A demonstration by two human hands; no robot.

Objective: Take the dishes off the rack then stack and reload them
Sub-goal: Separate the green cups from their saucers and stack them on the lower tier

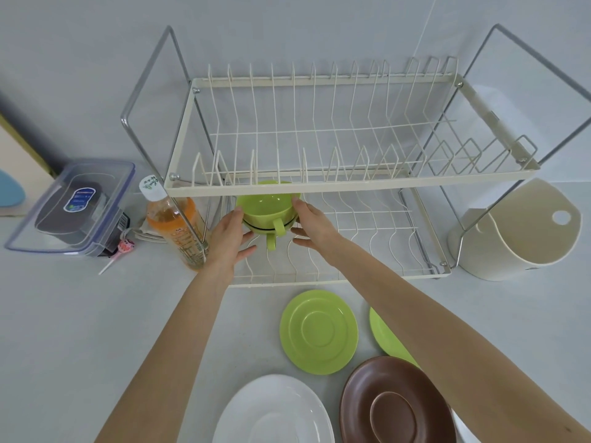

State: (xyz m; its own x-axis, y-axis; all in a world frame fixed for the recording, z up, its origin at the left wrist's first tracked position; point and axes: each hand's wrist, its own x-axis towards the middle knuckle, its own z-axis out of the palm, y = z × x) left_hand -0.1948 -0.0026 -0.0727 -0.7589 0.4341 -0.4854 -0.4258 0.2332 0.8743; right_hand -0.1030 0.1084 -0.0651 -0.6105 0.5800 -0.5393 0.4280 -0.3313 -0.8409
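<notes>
Green cups, stacked, sit on the lower tier of the rack, at 12 o'clock from the plates. Left hand and right hand flank the stack, fingers spread and touching its sides. On the tabletop: green saucer, brown plate, white plate.
</notes>
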